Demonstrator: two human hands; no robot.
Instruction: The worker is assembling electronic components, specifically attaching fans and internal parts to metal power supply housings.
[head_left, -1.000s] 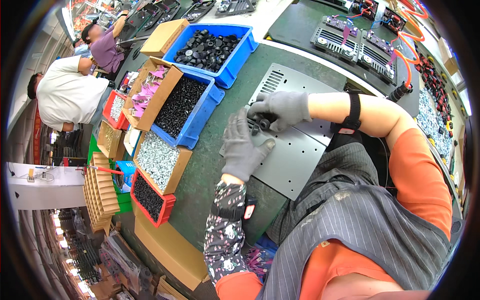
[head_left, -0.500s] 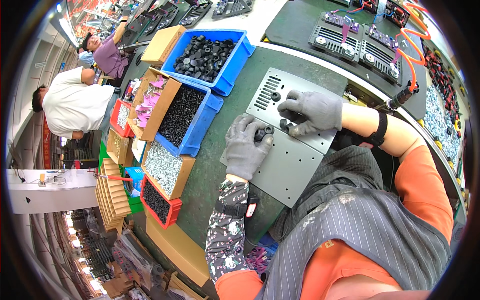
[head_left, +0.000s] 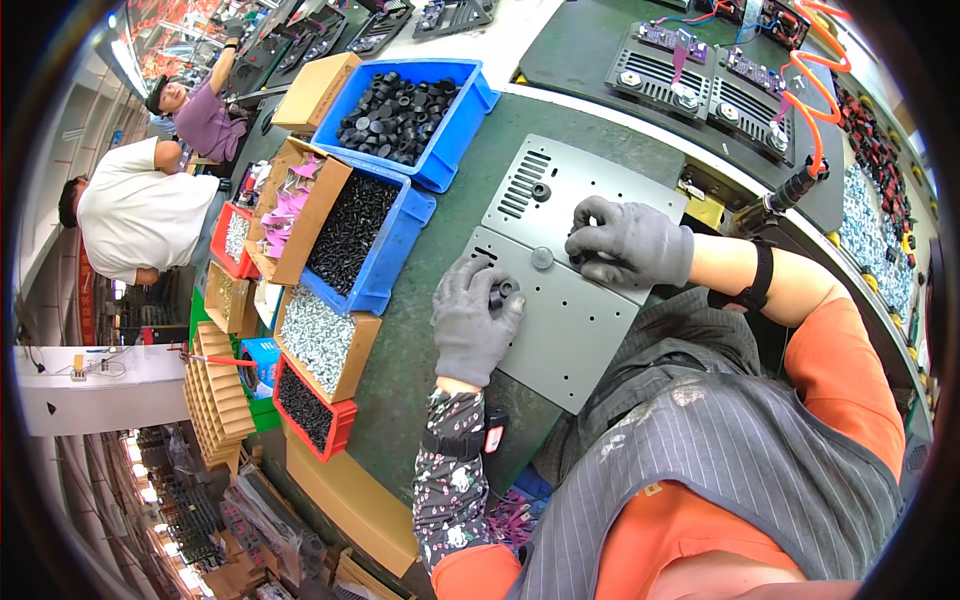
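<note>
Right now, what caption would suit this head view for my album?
Gloved left hand holds small black parts on a grey metal plate while the gloved right hand presses it, parts bins alongside.

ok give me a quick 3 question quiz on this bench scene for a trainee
1. True or false: the left hand holds small black parts over the grey metal plate.
2. What fills the big blue bin at the top of the bench? A) round black parts B) pink clips C) silver screws
3. Fill in: the right hand wears a ___ glove and presses on the plate.

Key: 1 true; 2 A; 3 grey
</note>
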